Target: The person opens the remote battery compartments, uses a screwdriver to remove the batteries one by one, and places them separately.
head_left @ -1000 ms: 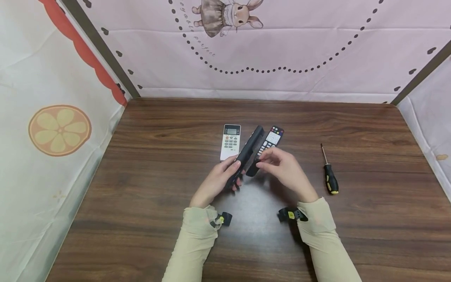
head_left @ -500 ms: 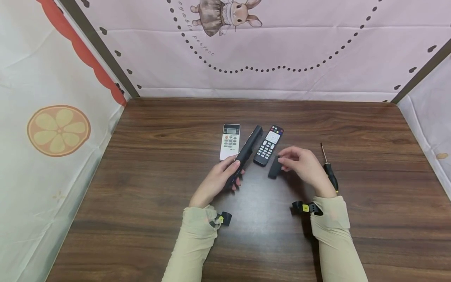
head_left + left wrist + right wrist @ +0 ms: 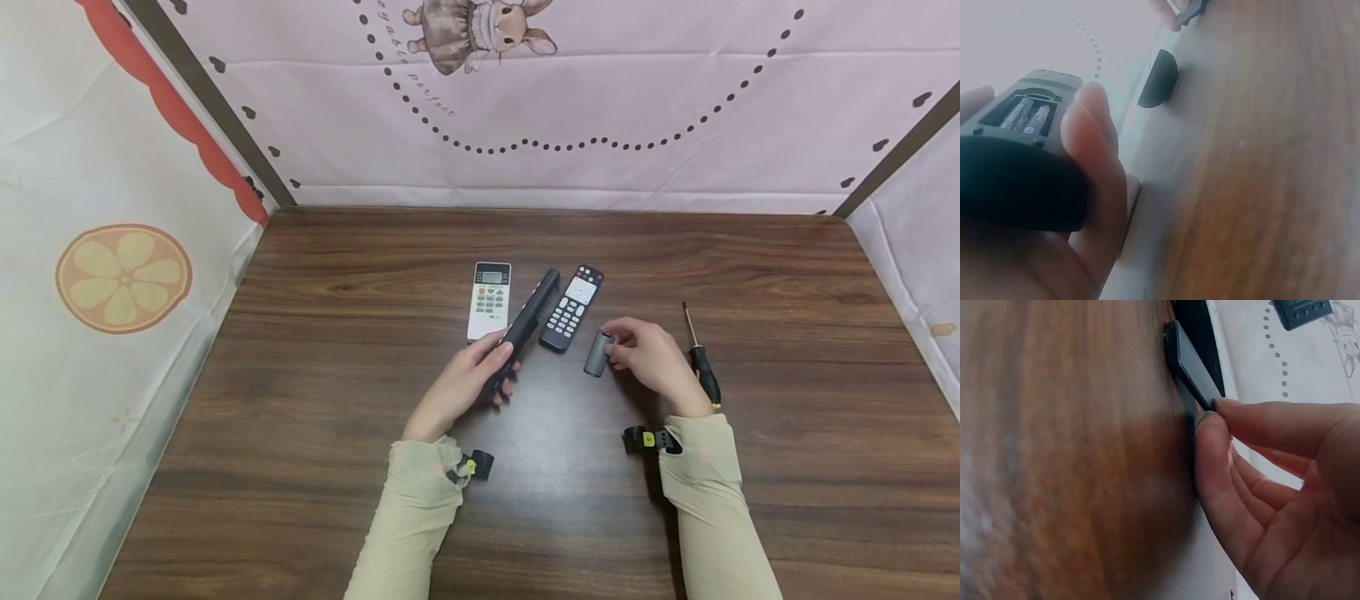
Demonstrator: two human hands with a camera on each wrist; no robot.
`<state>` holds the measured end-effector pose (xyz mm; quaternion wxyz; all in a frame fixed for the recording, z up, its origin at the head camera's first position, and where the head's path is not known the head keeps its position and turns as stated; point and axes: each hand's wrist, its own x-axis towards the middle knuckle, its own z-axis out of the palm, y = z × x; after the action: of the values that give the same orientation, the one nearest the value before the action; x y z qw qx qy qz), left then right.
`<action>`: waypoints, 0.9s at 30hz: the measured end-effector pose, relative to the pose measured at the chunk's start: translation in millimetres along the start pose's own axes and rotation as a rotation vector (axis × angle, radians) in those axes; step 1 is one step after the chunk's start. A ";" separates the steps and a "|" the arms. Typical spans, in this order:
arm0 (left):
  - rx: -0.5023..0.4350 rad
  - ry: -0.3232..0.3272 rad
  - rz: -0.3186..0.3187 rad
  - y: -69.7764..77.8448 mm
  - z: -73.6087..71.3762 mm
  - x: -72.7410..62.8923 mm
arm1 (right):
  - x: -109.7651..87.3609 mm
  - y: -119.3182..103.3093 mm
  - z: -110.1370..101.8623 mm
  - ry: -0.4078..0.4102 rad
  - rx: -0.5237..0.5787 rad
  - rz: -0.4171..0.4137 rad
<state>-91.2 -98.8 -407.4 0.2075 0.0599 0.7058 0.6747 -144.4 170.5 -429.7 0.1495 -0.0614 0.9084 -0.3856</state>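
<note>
My left hand (image 3: 459,382) grips a dark remote control (image 3: 534,310) raised at a slant over the table. In the left wrist view its battery compartment is uncovered, and batteries (image 3: 1021,114) lie inside. My right hand (image 3: 651,358) pinches one end of a small battery cover (image 3: 597,354) between thumb and fingertips. The right wrist view shows this cover (image 3: 1192,365) tilted close to the tabletop; whether it touches the wood I cannot tell. Between the hands lies a second black remote (image 3: 572,310), buttons up.
A white remote with a small screen (image 3: 490,300) lies just left of the held one. Beyond my right hand is a black and yellow screwdriver (image 3: 704,372), its tip pointing away. Printed cloth (image 3: 570,100) walls the back of the wooden table (image 3: 330,333).
My right hand has shifted right, away from the second remote, carrying the battery cover. The cover has since turned, now showing a lighter grey face. My left hand keeps its place.
</note>
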 end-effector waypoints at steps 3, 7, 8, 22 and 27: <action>0.001 -0.001 0.004 -1.0 -0.4 0.6 | 0.8 0.3 0.2 0.001 -0.007 -0.004; 0.013 0.000 0.008 -0.8 -0.7 1.0 | 1.2 -1.1 0.4 0.003 -0.024 -0.006; 0.016 0.002 0.009 -0.5 -0.8 1.0 | 1.3 -1.4 0.7 0.007 -0.029 -0.006; -0.024 -0.007 -0.022 1.3 0.4 -0.7 | -2.2 -1.1 -1.4 0.010 -0.006 -0.019; -0.096 -0.006 -0.066 0.6 0.4 -2.2 | -8.8 -4.6 -11.5 0.007 -0.056 -0.037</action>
<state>-89.2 -99.2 -406.4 0.2343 0.0288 0.6737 0.7003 -139.8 177.1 -416.9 0.1373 -0.0813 0.9181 -0.3628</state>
